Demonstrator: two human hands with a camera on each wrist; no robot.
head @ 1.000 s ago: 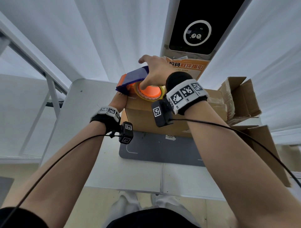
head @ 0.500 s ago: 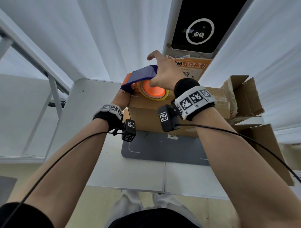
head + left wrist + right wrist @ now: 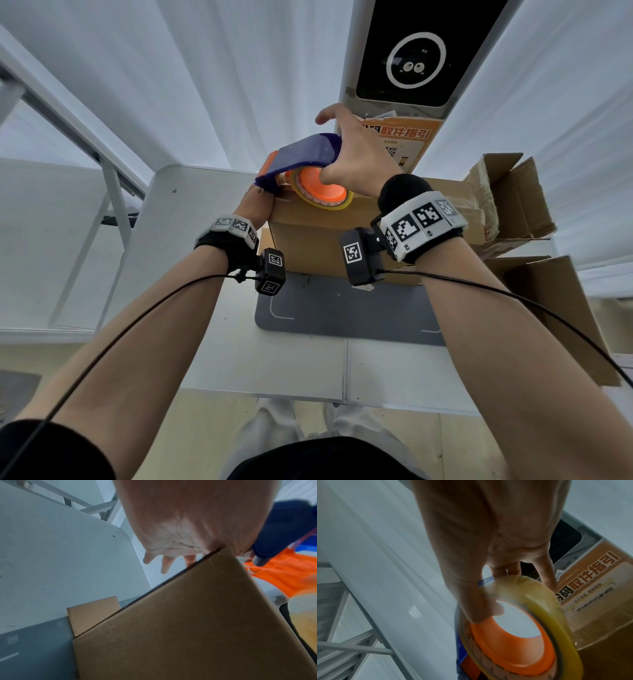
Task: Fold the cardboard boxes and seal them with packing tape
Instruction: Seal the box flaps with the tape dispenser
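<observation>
A brown cardboard box (image 3: 318, 246) stands on the grey mat (image 3: 342, 315). My right hand (image 3: 352, 161) grips a blue tape dispenser (image 3: 308, 154) on the box's top left end, thumb in the roll's orange core (image 3: 318, 188). The right wrist view shows that hand (image 3: 496, 588) around the yellowish clear tape roll (image 3: 539, 601). My left hand (image 3: 257, 209) presses the box's top left corner. In the left wrist view the left hand (image 3: 171, 540) has straight fingers (image 3: 164, 566) reaching past the box (image 3: 171, 635) edge, beside the dispenser (image 3: 283, 527). The box top is mostly hidden.
The mat lies on a white table (image 3: 191, 222). Opened cardboard boxes (image 3: 513, 198) and flat cardboard (image 3: 565, 308) stand at the right. A pillar with a black screen (image 3: 411, 61) and an orange notice (image 3: 404, 137) rises behind the box. A metal frame (image 3: 113, 192) is at the left.
My right hand and the dispenser have shifted slightly to the right over the box top. The left hand has stayed at the box's corner.
</observation>
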